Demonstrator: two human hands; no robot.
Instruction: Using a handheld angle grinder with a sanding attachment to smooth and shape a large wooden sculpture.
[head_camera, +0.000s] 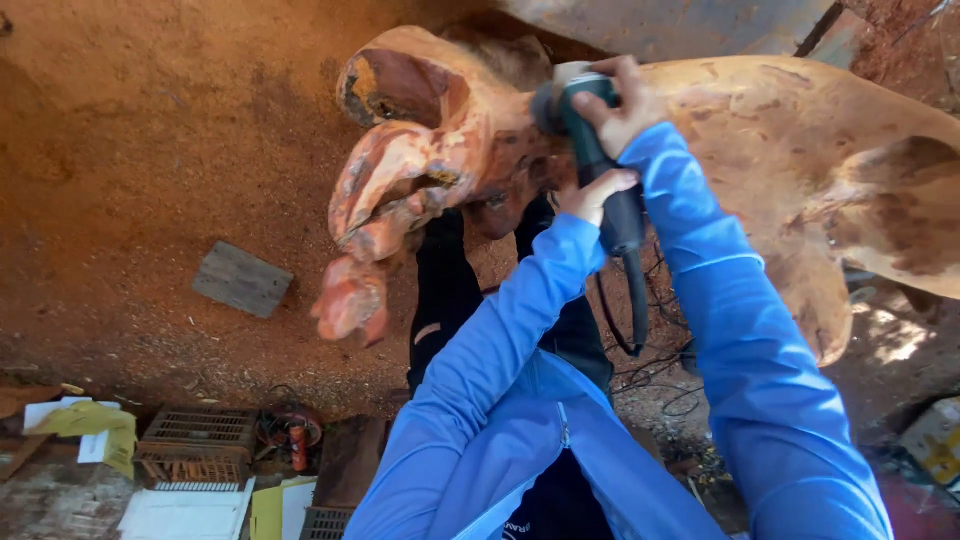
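Head view: grinder (590, 140) against carving (440, 150), near its reddish knob. Right hand (625, 100) clenched over head; left hand (592, 195) wrapped round body. Step: sanding. Next likely needs steady, even pressure.

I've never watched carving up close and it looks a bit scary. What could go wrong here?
The grinder is held by both hands: right hand close to its working head, so a slip or kickback could hurt it.

Its cable hangs between the arms near the legs and might snag or drag the tool off line.

The root-like wood piece is knobby and uneven; the tool may catch there. The left hand has a grip lower on the body, which should help control.
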